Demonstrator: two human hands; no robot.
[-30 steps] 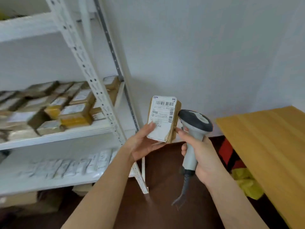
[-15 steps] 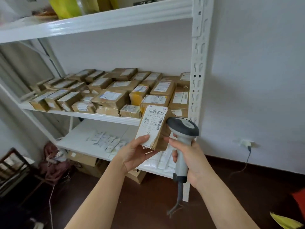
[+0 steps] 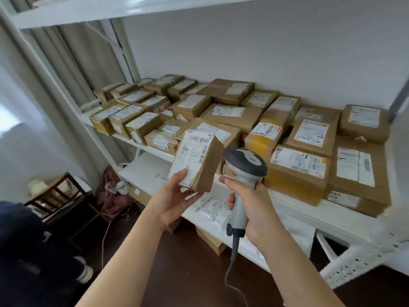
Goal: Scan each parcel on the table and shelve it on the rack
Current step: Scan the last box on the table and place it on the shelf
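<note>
Blur smeared the rack (image 3: 345, 220) post at far right, and small print on the parcel (image 3: 195, 161) label couldn't be read. Its middle shelf was packed with brown boxes (image 3: 230, 116), white packets (image 3: 212, 209) on the shelf below, and a wooden chair (image 3: 55, 196) sat off to the left. Your left hand (image 3: 174, 199) gripped the parcel from below, thumb on the label, holding it tilted in front of the shelf. Your right hand (image 3: 254, 207) had its fingers wrapped around the scanner (image 3: 243, 173) handle, just beside the parcel.
</note>
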